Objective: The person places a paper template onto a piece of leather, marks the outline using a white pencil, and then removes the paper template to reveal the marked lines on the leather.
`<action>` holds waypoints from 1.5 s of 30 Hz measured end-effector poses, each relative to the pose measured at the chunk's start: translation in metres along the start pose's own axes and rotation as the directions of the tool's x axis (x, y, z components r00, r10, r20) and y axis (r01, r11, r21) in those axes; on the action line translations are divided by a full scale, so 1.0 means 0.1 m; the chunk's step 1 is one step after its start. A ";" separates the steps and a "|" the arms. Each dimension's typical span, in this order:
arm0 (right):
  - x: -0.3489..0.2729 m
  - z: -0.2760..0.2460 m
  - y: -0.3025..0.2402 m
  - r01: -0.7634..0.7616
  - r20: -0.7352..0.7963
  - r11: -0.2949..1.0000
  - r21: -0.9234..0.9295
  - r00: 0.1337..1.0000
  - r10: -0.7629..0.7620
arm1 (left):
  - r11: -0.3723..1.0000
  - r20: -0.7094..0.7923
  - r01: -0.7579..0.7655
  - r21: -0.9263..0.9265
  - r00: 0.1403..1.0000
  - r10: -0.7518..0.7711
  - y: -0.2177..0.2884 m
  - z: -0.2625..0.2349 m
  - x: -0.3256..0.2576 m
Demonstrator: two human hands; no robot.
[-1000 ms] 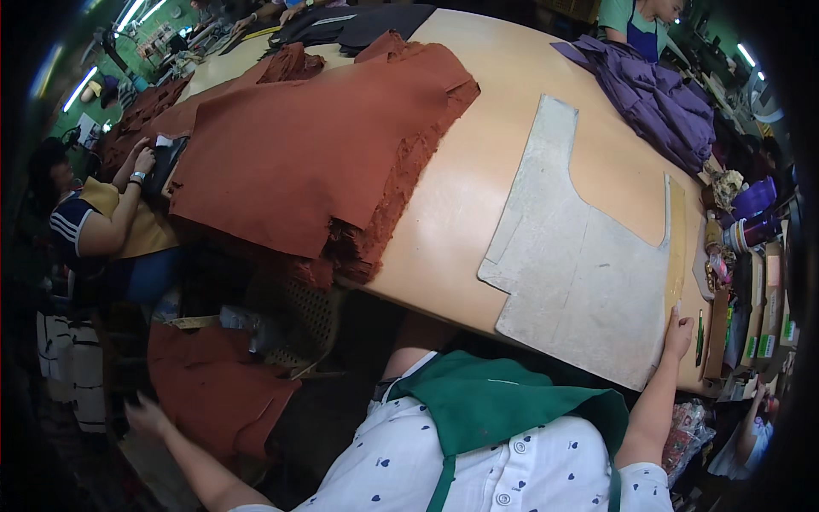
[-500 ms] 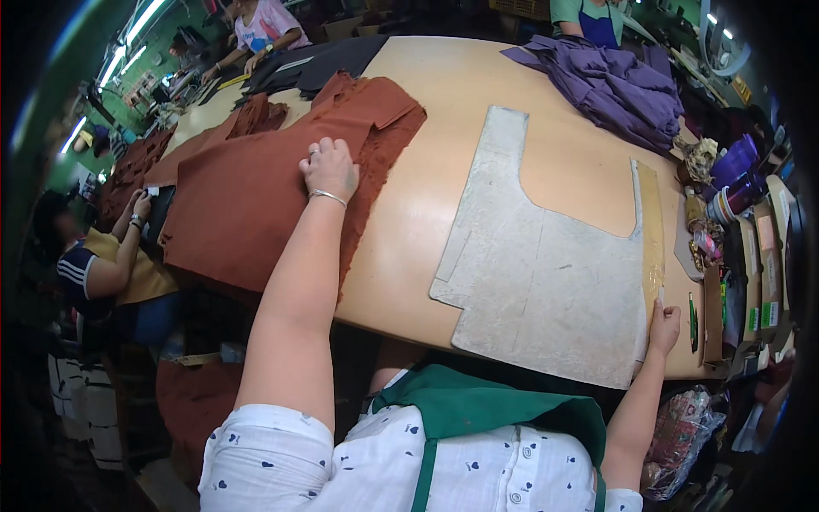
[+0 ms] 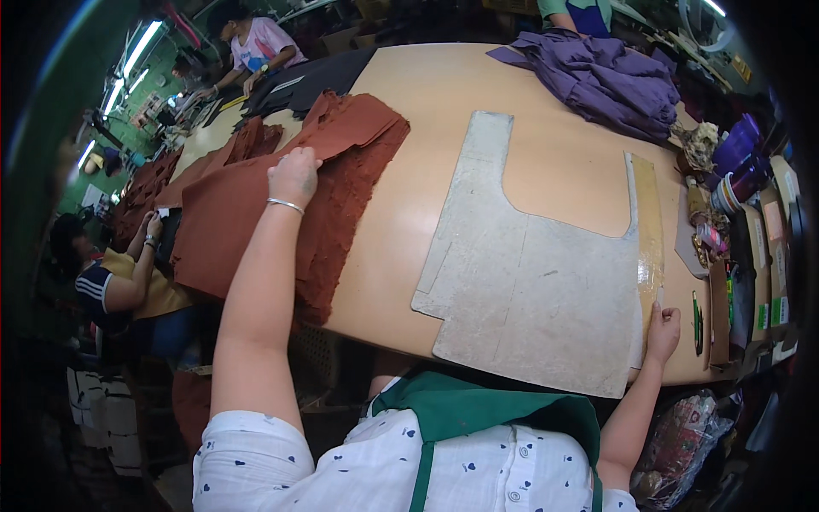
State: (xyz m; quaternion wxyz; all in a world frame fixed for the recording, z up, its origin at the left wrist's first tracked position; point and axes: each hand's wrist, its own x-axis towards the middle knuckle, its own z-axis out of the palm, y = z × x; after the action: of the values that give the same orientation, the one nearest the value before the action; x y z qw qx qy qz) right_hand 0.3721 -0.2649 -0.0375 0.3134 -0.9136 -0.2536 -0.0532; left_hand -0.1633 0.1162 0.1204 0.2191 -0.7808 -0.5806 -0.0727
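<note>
My left hand (image 3: 294, 177) is closed on the top layer of a stack of rust-brown fabric (image 3: 230, 213) on the left of the table. The layer's right edge is drawn back, so the frayed layers below (image 3: 345, 213) show. In front of me lies a large grey pattern template (image 3: 537, 282), flat, with a deep curved cutout on its far side. A yellowish taped strip (image 3: 650, 226) runs along its right edge. My right hand (image 3: 662, 333) is curled at the near end of that strip, its fingers pinching the edge there.
Crumpled purple fabric (image 3: 597, 85) lies at the far right, with dark fabric (image 3: 311, 81) at the far left. Cups (image 3: 739, 189), boxes and a green pen (image 3: 697, 324) line the right side. A co-worker (image 3: 128, 286) sits at the left; others stand beyond the table.
My left hand has moved left, pulling the top rust-brown layer with it, and more of the lower layers shows. My right hand stays at the strip. The view has shifted slightly.
</note>
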 end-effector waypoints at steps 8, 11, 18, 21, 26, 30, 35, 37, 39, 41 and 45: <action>0.01 0.01 -0.01 -0.006 0.002 1.000 0.010 1.000 0.006 | 0.991 0.194 -0.025 -0.130 0.980 0.050 -0.26 -0.16 0.21; 0.03 0.02 0.03 0.005 -0.021 1.000 -0.005 1.000 -0.005 | 0.968 0.202 0.020 -0.249 0.979 0.032 -0.29 -0.14 0.26; 0.02 0.05 0.02 -0.004 0.001 1.000 -0.012 1.000 0.004 | 0.790 0.140 0.147 -0.595 0.987 -0.078 -0.51 0.12 0.20; 0.03 0.05 0.02 -0.007 0.004 1.000 -0.013 1.000 0.007 | 0.863 -0.058 -0.066 -0.501 0.997 0.042 -0.57 0.19 0.20; 0.05 -0.07 0.06 -0.025 -0.042 0.998 -0.063 0.999 0.023 | 0.749 -0.214 0.099 -0.655 0.926 -0.310 -0.69 0.61 0.42; 0.00 0.10 -0.06 0.006 0.013 1.000 0.026 1.000 -0.006 | 0.713 -0.084 0.701 0.013 0.711 -0.698 -3.20 0.54 0.41; 0.04 0.02 0.08 0.008 -0.023 1.000 0.007 1.000 -0.008 | 0.346 -0.294 0.912 -0.220 0.277 -0.915 -3.88 0.32 -0.06; 0.05 0.02 0.05 0.020 -0.038 0.999 -0.047 0.999 -0.022 | 0.319 -0.364 0.851 -0.417 0.165 -0.917 -4.01 -0.02 -0.46; 0.07 0.02 0.11 0.016 -0.031 1.000 -0.026 0.999 -0.017 | 0.365 -0.439 0.763 -0.534 0.119 -0.891 -3.98 -0.35 -0.73; 0.05 0.02 0.04 0.010 -0.027 1.000 0.008 1.000 -0.010 | 0.449 -0.516 0.680 -0.580 0.119 -0.848 -3.88 -0.64 -1.01; 0.05 0.03 -0.04 0.067 -0.127 0.998 -0.005 0.990 -0.067 | 0.355 -0.331 -0.053 -0.933 0.510 -0.794 -2.31 -1.21 -0.84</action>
State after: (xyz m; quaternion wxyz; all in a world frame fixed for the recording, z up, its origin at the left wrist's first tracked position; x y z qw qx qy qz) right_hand 0.3737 -0.2584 -0.0364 0.3269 -0.8994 -0.2634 -0.1219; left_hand -0.3896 0.0436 0.2571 -0.0136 -0.4806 -0.4865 -0.7295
